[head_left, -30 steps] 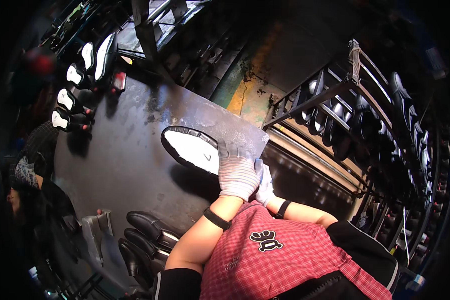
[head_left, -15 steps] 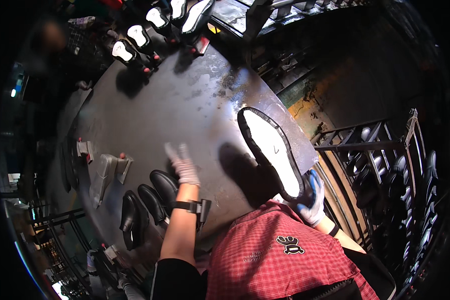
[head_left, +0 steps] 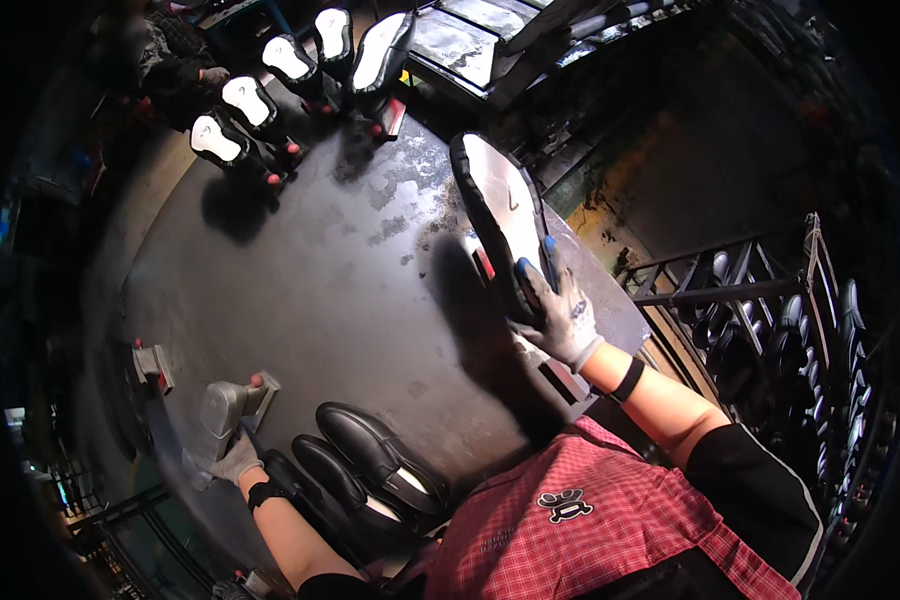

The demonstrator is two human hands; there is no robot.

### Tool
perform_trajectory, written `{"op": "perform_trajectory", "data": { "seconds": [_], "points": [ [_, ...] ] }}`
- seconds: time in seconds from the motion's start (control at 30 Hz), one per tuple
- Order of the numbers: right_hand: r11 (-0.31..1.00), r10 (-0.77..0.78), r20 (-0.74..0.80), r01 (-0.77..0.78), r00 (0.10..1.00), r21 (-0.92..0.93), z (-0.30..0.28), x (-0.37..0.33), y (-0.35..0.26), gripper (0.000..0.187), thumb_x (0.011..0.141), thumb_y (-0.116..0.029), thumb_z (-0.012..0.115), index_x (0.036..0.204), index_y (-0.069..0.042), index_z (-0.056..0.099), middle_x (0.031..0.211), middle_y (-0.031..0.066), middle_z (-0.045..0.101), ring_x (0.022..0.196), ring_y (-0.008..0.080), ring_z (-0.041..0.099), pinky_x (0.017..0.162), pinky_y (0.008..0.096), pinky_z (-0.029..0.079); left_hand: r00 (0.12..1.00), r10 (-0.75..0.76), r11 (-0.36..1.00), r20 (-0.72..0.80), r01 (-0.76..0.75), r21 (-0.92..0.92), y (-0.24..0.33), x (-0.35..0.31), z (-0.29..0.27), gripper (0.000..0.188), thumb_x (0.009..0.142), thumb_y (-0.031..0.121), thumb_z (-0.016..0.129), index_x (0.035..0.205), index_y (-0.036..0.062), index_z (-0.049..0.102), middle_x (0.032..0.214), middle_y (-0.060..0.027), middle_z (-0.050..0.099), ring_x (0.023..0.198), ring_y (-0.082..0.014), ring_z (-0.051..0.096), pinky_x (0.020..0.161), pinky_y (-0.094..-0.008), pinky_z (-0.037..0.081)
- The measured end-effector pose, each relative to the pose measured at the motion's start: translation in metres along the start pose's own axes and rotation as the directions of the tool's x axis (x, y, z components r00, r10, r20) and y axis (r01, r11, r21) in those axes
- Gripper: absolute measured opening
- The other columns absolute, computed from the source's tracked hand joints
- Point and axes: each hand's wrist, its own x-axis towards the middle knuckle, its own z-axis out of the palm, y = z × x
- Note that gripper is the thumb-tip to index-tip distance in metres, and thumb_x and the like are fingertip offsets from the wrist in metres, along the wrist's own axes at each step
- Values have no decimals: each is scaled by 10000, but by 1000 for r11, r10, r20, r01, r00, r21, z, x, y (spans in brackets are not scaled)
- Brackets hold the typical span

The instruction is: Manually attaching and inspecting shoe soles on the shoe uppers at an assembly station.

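My right hand (head_left: 565,318), in a pale glove with blue fingertips, is closed around the near end of a black shoe upper (head_left: 467,175). The shoe is bottom up, its white underside (head_left: 505,200) facing me. Its far end reaches away over the metal table. My left hand (head_left: 238,460), also gloved, is at the near end of a bare grey shoe last (head_left: 224,408) on the table's left side. The last partly hides its fingers, so I cannot tell whether they grip it. Several finished-looking black shoes (head_left: 365,440) lie beside my left forearm.
The grey metal table (head_left: 340,320) has several upturned shoes (head_left: 249,100) on supports along its far edge. A small bracket with a red knob (head_left: 152,362) stands at the left. Racks of black shoes (head_left: 790,340) are on the right. Another person's gloved hand (head_left: 213,76) shows at far left.
My left hand has moved left and nearer, from open over the table to the grey last. My right hand has shifted from beside the upturned shoe onto it, and the shoe has moved farther away.
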Motion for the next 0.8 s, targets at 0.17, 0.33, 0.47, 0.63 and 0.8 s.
{"op": "perform_trajectory", "data": {
  "seconds": [0.17,0.33,0.47,0.63,0.8],
  "points": [
    [988,146,-57,-143,988,53,54,163,-23,1041,742,-557,762,1549,-144,251,1581,301,134,1420,508,235,1163,546,247,971,-91,995,219,77,69,-36,-43,-10,736,835,530,636,1392,79,473,1459,-132,455,1375,-352,388,1147,-569,301],
    [941,-327,-27,328,945,87,50,172,-93,1230,668,-652,766,1573,-107,136,1595,279,133,1450,492,155,1182,535,195,913,-267,958,310,217,186,-119,-142,3,772,835,541,659,1406,72,435,1401,-141,487,1334,-340,429,1125,-554,339],
    [835,-530,597,495,603,241,7,64,-130,1107,656,-382,855,1560,-271,227,1524,229,339,1309,439,436,1077,505,406,692,-545,835,474,391,388,-193,-213,-1,806,817,524,686,1399,30,425,1367,-159,501,1286,-321,471,1110,-488,376],
    [962,-267,475,264,839,74,-38,9,-40,813,758,-198,718,1498,-264,387,1148,236,557,1007,400,597,878,475,504,405,-778,628,480,494,601,-274,-300,10,800,804,502,718,1390,34,442,1346,-124,516,1258,-288,494,1088,-449,392],
    [999,42,389,-25,920,-46,-80,-34,-11,831,776,-304,716,1516,-230,343,1140,288,552,1022,441,605,878,494,518,390,-789,599,475,316,736,-337,-332,11,707,794,457,745,1334,64,512,1235,-76,592,1138,-251,569,1024,-417,451]
  ]
}}
